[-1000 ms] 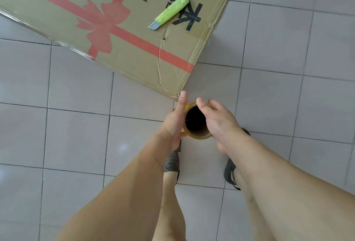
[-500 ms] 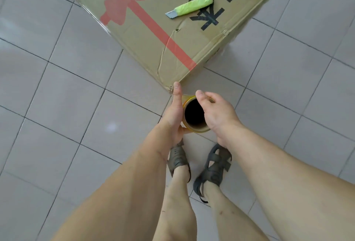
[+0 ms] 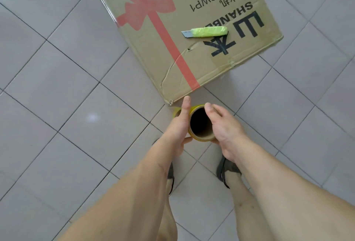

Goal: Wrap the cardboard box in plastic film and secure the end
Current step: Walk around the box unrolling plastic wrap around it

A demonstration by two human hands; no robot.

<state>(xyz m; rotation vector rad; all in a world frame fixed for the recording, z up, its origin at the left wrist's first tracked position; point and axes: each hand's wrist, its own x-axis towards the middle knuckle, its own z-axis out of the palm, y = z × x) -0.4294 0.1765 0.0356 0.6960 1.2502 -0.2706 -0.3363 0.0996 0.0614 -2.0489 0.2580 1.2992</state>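
A large brown cardboard box (image 3: 201,62) with a red printed ribbon and bow and black lettering stands on the tiled floor ahead of me. Shiny plastic film shows along its left edge (image 3: 107,8). I hold the film roll (image 3: 199,139), a cardboard tube with a yellow rim, upright just below the box's near corner. My left hand (image 3: 178,127) grips its left side with the thumb pointing up. My right hand (image 3: 224,125) cups its right side, fingers over the rim.
A lime-green utility knife (image 3: 207,31) with its blade out lies on top of the box. Grey floor tiles (image 3: 76,115) surround the box. My two sandalled feet (image 3: 227,171) stand under my hands, close to the box corner.
The box has swung round in view as I moved around its corner; it now reaches farther right. Both hands stay on the roll in the same grip.
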